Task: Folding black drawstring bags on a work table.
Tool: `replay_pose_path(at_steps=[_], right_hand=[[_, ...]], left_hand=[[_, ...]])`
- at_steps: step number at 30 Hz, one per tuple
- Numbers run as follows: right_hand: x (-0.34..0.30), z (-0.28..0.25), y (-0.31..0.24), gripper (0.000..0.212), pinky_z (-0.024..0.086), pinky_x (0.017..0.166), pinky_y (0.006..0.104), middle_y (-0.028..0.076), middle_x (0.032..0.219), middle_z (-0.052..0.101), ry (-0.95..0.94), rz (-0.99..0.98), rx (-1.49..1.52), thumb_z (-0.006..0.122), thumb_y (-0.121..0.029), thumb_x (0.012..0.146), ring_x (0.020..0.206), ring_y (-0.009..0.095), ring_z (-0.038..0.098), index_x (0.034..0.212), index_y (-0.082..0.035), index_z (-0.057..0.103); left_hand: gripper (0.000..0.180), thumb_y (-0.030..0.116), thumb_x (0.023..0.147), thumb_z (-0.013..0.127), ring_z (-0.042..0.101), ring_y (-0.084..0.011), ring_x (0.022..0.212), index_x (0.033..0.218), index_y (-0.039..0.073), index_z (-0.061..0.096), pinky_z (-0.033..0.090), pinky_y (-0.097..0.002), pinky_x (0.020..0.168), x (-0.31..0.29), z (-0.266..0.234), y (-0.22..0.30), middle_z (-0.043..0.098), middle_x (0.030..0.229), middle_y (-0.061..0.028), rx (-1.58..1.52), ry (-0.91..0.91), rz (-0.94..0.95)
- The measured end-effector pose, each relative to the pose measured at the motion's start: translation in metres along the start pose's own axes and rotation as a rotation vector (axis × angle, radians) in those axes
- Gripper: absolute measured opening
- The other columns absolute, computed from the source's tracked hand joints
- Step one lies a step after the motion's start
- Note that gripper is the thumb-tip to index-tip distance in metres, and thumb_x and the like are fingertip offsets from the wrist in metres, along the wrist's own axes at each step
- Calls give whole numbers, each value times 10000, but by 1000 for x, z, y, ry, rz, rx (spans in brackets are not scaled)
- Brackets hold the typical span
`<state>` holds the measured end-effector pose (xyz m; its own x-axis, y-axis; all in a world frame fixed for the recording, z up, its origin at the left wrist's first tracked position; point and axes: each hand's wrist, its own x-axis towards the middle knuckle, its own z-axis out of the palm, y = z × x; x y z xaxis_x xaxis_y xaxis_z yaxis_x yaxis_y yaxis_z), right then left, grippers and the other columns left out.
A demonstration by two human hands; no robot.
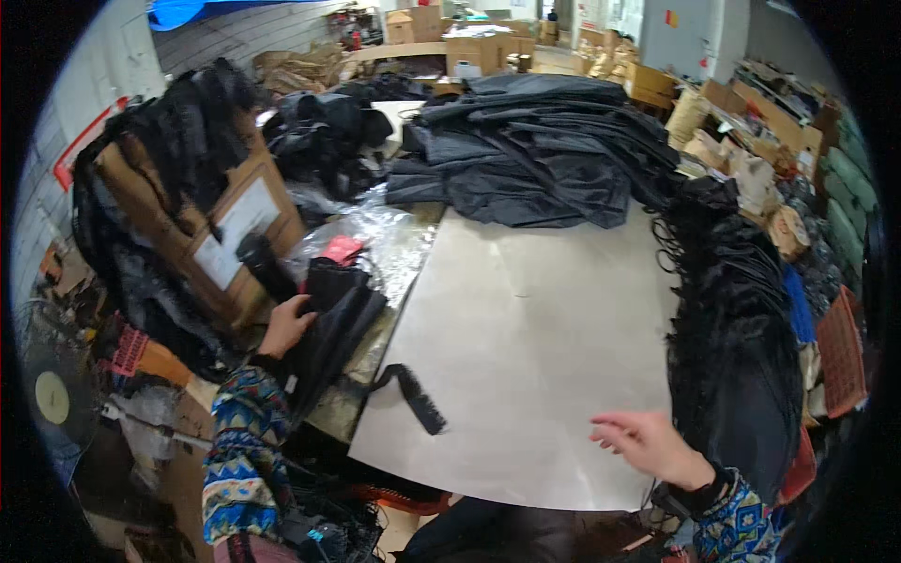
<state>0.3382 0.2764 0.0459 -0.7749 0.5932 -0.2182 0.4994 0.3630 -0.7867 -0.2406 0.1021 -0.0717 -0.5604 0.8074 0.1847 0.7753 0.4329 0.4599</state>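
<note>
My left hand (286,327) is at the left side of the table, its fingers bent and closed on the edge of a folded piece of black fabric (340,305). Just beyond it is a dark cylindrical object (266,267), and a small red piece (342,249) lies at the top of the fabric. Over the near right part of a pale smooth board (535,328), my right hand (652,448) hovers open, fingers loosely bent and nothing visible in them. A short black strap-like strip (418,399) lies on the board between my hands.
A large heap of black fabric (535,150) covers the board's far end. Black fabric with cords (732,310) hangs along the right edge. At left stands a cardboard box (235,225) draped with black pieces. A fan (52,394) is at far left, a red basket (840,352) at right.
</note>
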Motion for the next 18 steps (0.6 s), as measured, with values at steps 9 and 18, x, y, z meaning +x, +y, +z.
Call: replay_pose_path(at_steps=[9,18], right_hand=[[144,148,-96,516,460,928,357,142,1305,521,10,-1106,-791,622,-232,850,1190,284,498,1314,-62,474],[227,228,-109,520,348,984,622,182,1404,424,45,-1016,-826,534,-279,910,1300,364,396,1402,-143,436]], left_hand=[[314,252,864,673,645,-218,922,1053,2,645,491,-322,820,-14,-2,27,684,995,-140,-222,78,-111],[530,306,804,749,619,-216,954,1177,-33,585,487,-330,820,-23,-10,41,658,1068,-174,-165,-124,-31]])
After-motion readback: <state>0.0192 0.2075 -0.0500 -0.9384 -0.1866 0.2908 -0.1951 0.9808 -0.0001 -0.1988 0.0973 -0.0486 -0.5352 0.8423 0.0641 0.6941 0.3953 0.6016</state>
